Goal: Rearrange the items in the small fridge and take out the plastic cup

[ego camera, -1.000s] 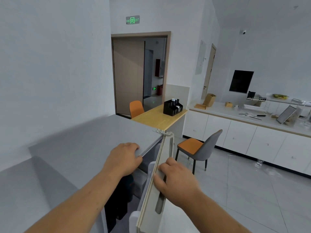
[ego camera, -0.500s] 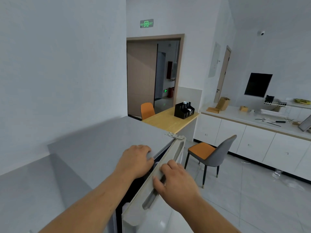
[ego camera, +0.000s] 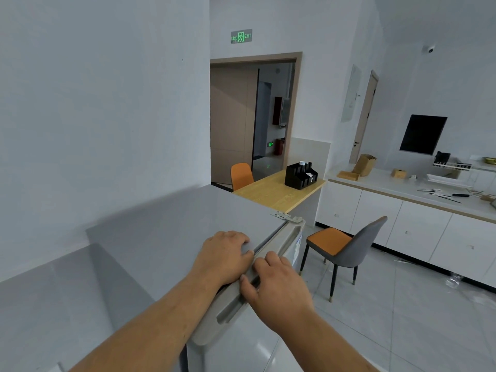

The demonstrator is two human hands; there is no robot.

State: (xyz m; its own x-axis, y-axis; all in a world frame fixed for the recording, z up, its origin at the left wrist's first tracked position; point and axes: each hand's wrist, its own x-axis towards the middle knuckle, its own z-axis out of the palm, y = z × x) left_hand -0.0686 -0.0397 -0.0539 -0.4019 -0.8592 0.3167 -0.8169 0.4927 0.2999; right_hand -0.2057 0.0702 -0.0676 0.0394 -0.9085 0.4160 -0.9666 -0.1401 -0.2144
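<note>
Both hands sit on the small fridge (ego camera: pixel 166 237): my left hand (ego camera: pixel 225 255) lies flat on top at 11 o'clock, bracing it, while my right hand (ego camera: pixel 276 288) has fingers (ego camera: pixel 264 261) curled on the door (ego camera: pixel 241 296) edge. No plastic cup shows anywhere.

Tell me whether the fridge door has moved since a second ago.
Yes. The fridge door has swung in toward the fridge top; the gap is nearly closed, right hand on it.
</note>
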